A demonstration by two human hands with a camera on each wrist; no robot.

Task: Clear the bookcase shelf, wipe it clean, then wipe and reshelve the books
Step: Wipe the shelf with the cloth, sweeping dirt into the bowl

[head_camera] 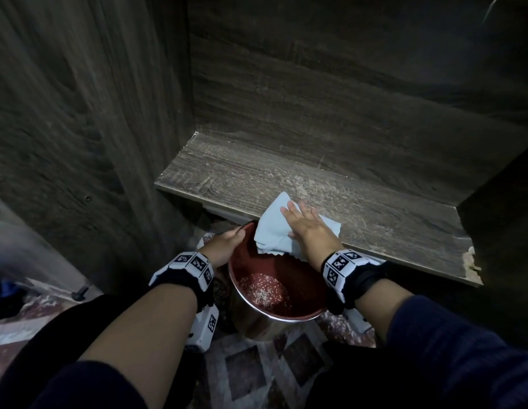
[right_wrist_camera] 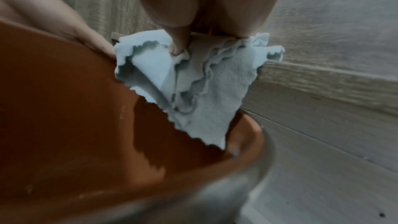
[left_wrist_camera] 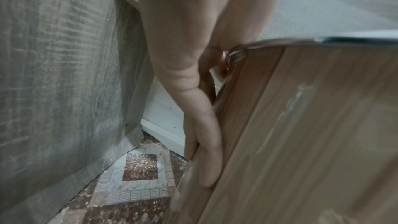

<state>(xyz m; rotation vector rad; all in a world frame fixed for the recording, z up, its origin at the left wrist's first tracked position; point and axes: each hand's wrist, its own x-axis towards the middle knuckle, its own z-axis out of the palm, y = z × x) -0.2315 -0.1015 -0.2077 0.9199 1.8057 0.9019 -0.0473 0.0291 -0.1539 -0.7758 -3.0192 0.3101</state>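
Note:
The dark wood-grain shelf [head_camera: 315, 184] is bare and carries pale dust. My right hand [head_camera: 307, 222] lies flat, fingers straight, on a light blue cloth [head_camera: 271, 228] at the shelf's front edge. Part of the cloth [right_wrist_camera: 204, 91] hangs over the edge into a round bin [head_camera: 301, 270] with a red inside, and my thumb [right_wrist_camera: 178, 43] presses into the cloth there. My left hand [head_camera: 227, 246] grips the bin's rim just under the shelf edge. Its fingers [left_wrist_camera: 202, 142] lie down the bin's wood-patterned outer wall [left_wrist_camera: 301, 125]. No books are in view.
Pale crumbs [head_camera: 262, 290] lie at the bottom of the bin. The bookcase's side panel [head_camera: 94, 113] rises close on the left and its back panel [head_camera: 345, 84] stands behind. The shelf's front right corner [head_camera: 472, 261] is chipped. A patterned floor [head_camera: 256, 364] lies below.

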